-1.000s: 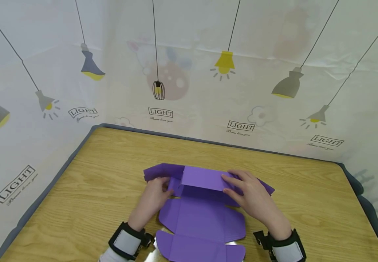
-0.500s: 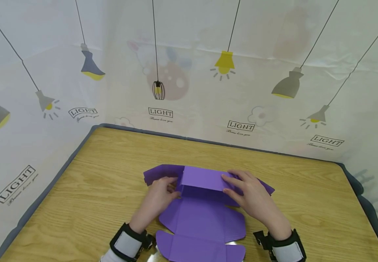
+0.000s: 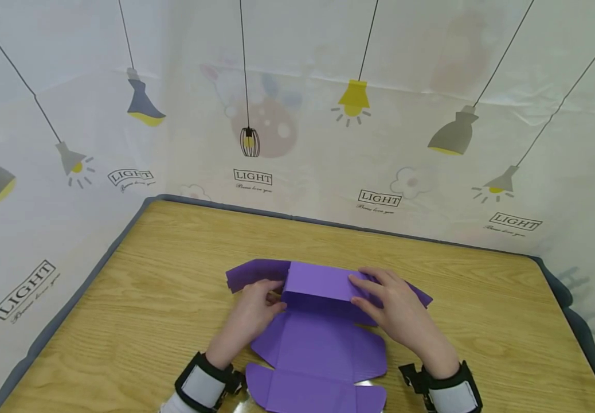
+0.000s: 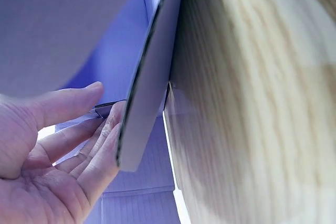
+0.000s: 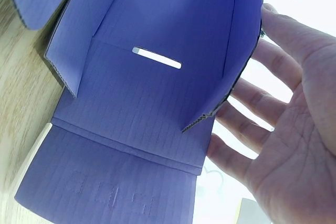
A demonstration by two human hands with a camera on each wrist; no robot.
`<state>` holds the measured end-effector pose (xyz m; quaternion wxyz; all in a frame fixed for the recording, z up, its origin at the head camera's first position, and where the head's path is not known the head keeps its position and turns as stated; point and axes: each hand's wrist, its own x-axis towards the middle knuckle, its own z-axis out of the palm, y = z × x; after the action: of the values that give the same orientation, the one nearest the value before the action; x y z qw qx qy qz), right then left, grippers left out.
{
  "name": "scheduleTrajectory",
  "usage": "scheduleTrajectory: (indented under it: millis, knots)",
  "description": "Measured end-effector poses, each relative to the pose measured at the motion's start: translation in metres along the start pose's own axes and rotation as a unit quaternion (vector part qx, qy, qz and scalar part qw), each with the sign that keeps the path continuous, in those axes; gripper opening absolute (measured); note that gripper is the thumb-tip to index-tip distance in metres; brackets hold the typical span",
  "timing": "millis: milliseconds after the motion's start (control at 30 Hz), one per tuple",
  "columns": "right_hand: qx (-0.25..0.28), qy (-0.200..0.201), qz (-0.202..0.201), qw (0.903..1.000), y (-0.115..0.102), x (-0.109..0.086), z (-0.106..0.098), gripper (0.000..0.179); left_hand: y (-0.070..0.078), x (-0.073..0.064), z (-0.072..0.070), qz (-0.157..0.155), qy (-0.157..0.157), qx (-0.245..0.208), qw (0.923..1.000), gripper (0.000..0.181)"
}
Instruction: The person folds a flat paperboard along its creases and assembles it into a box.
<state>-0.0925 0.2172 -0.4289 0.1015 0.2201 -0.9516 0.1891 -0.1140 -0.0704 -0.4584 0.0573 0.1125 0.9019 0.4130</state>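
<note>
A purple cardboard box blank (image 3: 315, 344) lies partly folded on the table, its far part raised into walls with a top panel (image 3: 320, 281). At its left end, my left hand (image 3: 253, 310) presses a side flap inward with the fingers; the left wrist view shows fairly straight fingers (image 4: 97, 177) against a flap's edge. My right hand (image 3: 400, 310) rests on the right end of the top panel, fingers extended. In the right wrist view, its fingers (image 5: 249, 98) lie along the outside of a raised side wall (image 5: 247, 30), and a slotted purple panel (image 5: 131, 98) shows inside.
The wood-grain table (image 3: 137, 321) has a dark grey edge strip (image 3: 287, 217). Behind it hangs a pale sheet (image 3: 302, 46) printed with lamps. Spread flaps (image 3: 370, 350) reach toward the front edge, and a wing flap (image 3: 256, 272) sticks out at the far left.
My left hand has moved slightly right and inward, pushing the left side flap upright against the end of the raised part. The right hand has stayed in place.
</note>
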Motion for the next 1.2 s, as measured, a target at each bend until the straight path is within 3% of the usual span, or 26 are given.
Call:
scheduleTrajectory:
  millis: [367, 733, 1067, 1200]
  knots:
    - [-0.002, -0.002, -0.001, 1.0000, 0.000, -0.001, 0.000, 0.041, 0.000, 0.000, 0.003, 0.027, 0.013, 0.025, 0.9992, 0.034]
    - [-0.001, -0.009, 0.002, 1.0000, -0.002, 0.000, -0.002, 0.040, 0.003, -0.003, 0.010, 0.080, 0.040, 0.121, 0.9886, 0.021]
    - [-0.004, -0.009, 0.000, 0.9999, -0.001, 0.000, -0.003, 0.039, 0.004, -0.001, 0.012, 0.094, 0.050, 0.108, 0.9884, 0.019]
    - [-0.004, -0.011, 0.003, 0.9999, -0.002, 0.000, -0.004, 0.039, 0.003, 0.000, 0.011, 0.073, 0.042, 0.073, 0.9938, 0.024]
